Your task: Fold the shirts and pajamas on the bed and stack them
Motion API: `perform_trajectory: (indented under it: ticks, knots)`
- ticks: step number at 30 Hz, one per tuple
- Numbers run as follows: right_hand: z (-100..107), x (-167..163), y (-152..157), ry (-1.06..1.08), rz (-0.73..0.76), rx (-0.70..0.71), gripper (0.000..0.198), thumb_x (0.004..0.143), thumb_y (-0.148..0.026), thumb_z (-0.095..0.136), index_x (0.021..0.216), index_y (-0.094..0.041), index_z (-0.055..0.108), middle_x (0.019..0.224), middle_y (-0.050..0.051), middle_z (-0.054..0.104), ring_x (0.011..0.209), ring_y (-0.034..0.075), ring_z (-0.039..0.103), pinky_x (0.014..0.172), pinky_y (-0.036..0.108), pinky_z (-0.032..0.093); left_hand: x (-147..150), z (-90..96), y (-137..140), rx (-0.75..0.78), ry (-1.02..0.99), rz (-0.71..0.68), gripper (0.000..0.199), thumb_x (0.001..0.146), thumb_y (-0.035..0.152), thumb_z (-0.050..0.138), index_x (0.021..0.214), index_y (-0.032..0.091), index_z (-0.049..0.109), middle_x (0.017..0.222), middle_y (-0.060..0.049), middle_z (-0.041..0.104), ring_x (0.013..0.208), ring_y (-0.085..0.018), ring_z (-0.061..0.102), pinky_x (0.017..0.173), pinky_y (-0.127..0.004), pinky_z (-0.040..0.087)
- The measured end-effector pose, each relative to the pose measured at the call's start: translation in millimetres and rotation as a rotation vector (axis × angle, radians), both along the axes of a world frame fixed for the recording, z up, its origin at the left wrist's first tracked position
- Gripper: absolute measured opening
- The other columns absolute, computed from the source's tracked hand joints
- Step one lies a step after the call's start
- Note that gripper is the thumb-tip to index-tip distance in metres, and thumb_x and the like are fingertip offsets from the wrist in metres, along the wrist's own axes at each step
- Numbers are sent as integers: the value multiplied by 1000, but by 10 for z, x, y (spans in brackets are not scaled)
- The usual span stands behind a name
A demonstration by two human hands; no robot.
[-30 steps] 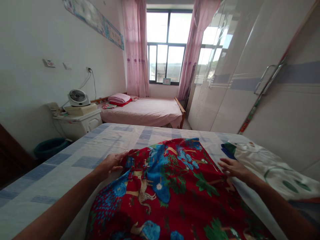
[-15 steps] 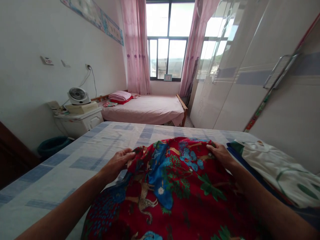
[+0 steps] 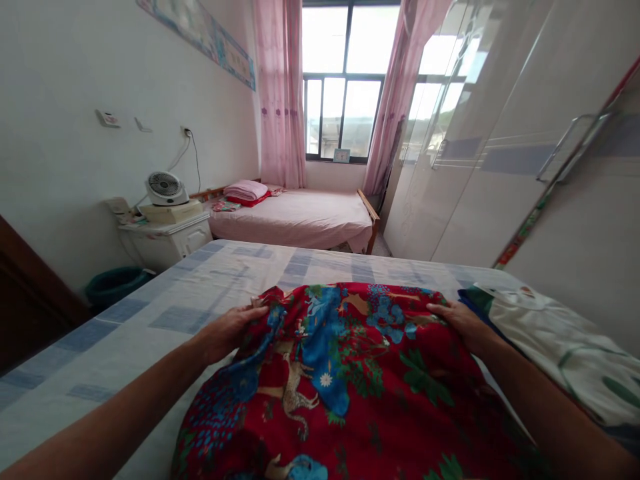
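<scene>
Pinching far edge of rumpled red animal-print cloth point(image 3: 373, 400) btwn thumb & fingers of L hand point(image 3: 231, 328) and, well apart, of R hand point(image 3: 464, 323); holding it atop blue-&-white sheet point(image 3: 200, 293), just L of white garment point(image 3: 555, 333) w/ green trim, w/ pink-covered bed point(image 3: 315, 213) beyond, nr window point(image 3: 327, 50).

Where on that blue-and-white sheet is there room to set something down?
The widest bare patch of sheet lies left of the left hand. A narrower strip runs between the red cloth and the sheet's far edge, facing the pink bed. The right is crowded: cloth, right hand and white clothes sit close together.
</scene>
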State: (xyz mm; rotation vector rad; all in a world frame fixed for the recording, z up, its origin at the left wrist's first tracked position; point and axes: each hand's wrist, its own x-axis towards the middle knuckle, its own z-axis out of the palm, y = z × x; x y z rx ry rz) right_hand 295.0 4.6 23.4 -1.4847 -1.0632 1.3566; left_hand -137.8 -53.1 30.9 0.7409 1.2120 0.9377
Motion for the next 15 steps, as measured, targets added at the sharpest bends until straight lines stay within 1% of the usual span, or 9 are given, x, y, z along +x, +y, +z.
perform_trajectory:
  ticks: [2, 4, 7, 8, 9, 11, 12, 13, 15]
  knots:
    - [134, 1, 144, -27, -74, 102, 12, 68, -27, 66, 77, -22, 60, 60, 3, 69, 56, 23, 67, 57, 36, 57, -13, 133, 271, 90, 45, 83, 28, 70, 24, 74, 94, 13, 65, 80, -6, 71, 63, -15, 65, 59, -24, 52]
    - [334, 0, 355, 3, -152, 270, 9, 71, -25, 65, 77, -21, 60, 56, 1, 67, 56, 21, 67, 56, 34, 57, -34, 358, 634, 222, 98, 208, 26, 70, 24, 73, 93, 13, 65, 75, -3, 69, 58, -12, 61, 55, -22, 48]
    - [733, -8, 705, 89, -265, 527, 6, 76, -17, 60, 82, -17, 59, 61, 0, 68, 64, 16, 67, 67, 29, 55, -43, 846, 1141, 498, 80, 378, 19, 77, 24, 66, 94, 15, 64, 72, 3, 66, 57, -7, 55, 58, -20, 45]
    - [873, -8, 802, 109, -295, 595, 9, 77, -14, 58, 85, -16, 59, 66, -1, 69, 68, 13, 66, 72, 27, 54, -40, 1025, 1258, 652, 59, 423, 18, 80, 23, 63, 96, 14, 63, 74, 3, 66, 60, -7, 54, 60, -21, 45]
    - [1007, -5, 879, 124, -319, 647, 12, 78, -12, 57, 89, -15, 59, 72, -2, 70, 71, 10, 65, 76, 25, 52, -36, 1194, 1338, 729, 48, 442, 19, 82, 24, 62, 98, 15, 62, 77, 4, 65, 63, -7, 54, 64, -21, 45]
    - [1217, 14, 953, 140, -341, 729, 17, 77, -10, 58, 94, -13, 59, 81, -2, 70, 75, 7, 63, 80, 23, 48, -39, 1460, 1392, 839, 33, 462, 19, 84, 24, 60, 100, 15, 62, 81, 5, 66, 68, -6, 53, 69, -21, 44]
    - [1278, 32, 947, 141, -332, 761, 19, 75, -10, 59, 94, -12, 59, 83, -1, 70, 77, 7, 62, 80, 23, 47, -52, 1537, 1370, 866, 40, 441, 19, 84, 24, 59, 100, 16, 62, 83, 5, 66, 70, -7, 53, 71, -22, 44]
    - [1301, 58, 913, 134, -314, 779, 20, 74, -9, 60, 93, -11, 60, 85, 0, 70, 78, 8, 62, 80, 24, 47, -74, 1566, 1321, 902, 52, 414, 18, 84, 23, 58, 100, 15, 62, 84, 4, 67, 71, -7, 54, 72, -22, 44]
    - [1223, 138, 772, 108, -262, 763, 21, 71, -10, 61, 91, -12, 61, 88, 2, 70, 82, 10, 62, 81, 26, 46, -153, 1475, 1155, 960, 89, 334, 19, 81, 20, 60, 97, 13, 64, 85, 2, 69, 74, -10, 57, 74, -24, 45]
